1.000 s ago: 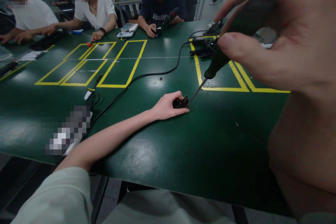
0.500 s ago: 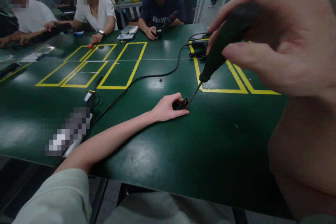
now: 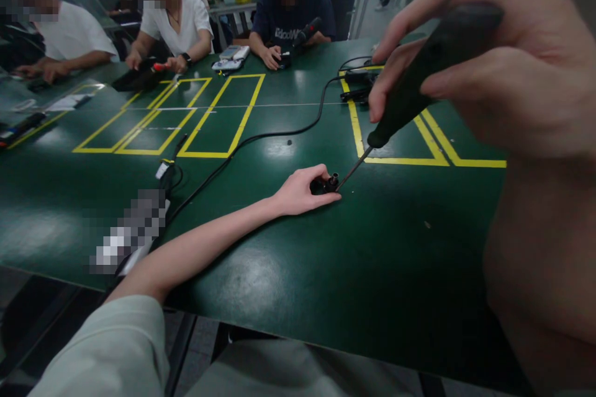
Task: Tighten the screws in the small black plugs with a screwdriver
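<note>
My right hand (image 3: 488,68) is closed around the dark handle of a screwdriver (image 3: 414,84), which slants down to the left. The screwdriver's thin metal tip meets a small black part (image 3: 332,182) with a short tube sticking up from it. My left hand (image 3: 300,190) rests on the table and pinches that part between thumb and fingers. The part's far side lies hidden in the grip, and its exact kind cannot be made out.
The green table (image 3: 395,279) carries yellow tape outlines. A black cable (image 3: 274,134) runs across it to black items (image 3: 356,95) at the back right. A blurred object (image 3: 133,229) lies beside my left forearm. Several people sit across the table, and one handles a red-tipped tool (image 3: 161,66).
The screwdriver's handle has tilted lower to the right, its tip staying at the black part. My left hand keeps its grip. Across the table, a person's hands and a dark object have moved.
</note>
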`<state>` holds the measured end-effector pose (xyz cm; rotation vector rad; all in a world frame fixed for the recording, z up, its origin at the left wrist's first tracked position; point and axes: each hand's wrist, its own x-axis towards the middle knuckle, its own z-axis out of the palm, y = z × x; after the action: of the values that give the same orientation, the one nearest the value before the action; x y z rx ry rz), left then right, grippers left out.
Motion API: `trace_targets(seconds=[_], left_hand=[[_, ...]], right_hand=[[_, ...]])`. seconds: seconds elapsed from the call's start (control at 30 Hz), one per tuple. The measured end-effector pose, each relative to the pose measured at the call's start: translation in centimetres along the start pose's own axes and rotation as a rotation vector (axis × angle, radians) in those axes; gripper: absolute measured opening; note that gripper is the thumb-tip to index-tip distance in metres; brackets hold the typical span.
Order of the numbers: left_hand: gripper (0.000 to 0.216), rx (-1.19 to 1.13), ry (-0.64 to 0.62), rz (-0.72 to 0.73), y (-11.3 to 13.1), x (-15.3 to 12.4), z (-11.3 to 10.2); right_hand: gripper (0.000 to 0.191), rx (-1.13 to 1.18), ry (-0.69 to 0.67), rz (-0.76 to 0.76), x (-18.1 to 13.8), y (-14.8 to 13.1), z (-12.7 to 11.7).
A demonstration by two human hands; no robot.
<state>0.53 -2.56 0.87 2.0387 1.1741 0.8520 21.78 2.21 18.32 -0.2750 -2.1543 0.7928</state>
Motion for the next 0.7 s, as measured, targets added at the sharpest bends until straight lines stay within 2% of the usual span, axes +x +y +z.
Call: trace_targets(seconds=[0.1,0.17,0.23,0.37,0.53,0.63,0.7], left_hand=[[0.034,0.003,-0.002,-0.009,0.1,0.0,0.0],[0.033,-0.007,0.001,-0.015,0.1,0.1,0.0],[0.034,-0.028,0.000,-0.022,0.2,0.1,-0.1],[0.039,-0.048,0.005,-0.048,0.3,0.0,-0.2],[0.059,-0.023,0.021,-0.092,0.0,-0.1,-0.4],[0.072,-0.133,-0.014,-0.028,-0.5,0.0,-0.8],[0.075,-0.247,-0.091,0.036,-0.8,0.1,-1.2]], right_hand=[[0.008,-0.014,0.240,-0.077,0.4,0.3,0.6],[0.011,-0.015,0.401,-0.117,0.4,0.2,1.0],[0.014,0.007,0.482,-0.141,0.4,-0.1,1.3],[0.015,0.056,0.507,-0.112,0.3,-0.5,1.7],[0.019,0.045,0.497,-0.215,0.3,-0.8,2.1],[0.015,0.029,0.462,-0.212,0.3,-1.1,2.3],[0.013,0.035,0.435,-0.220,0.2,-1.2,2.4]])
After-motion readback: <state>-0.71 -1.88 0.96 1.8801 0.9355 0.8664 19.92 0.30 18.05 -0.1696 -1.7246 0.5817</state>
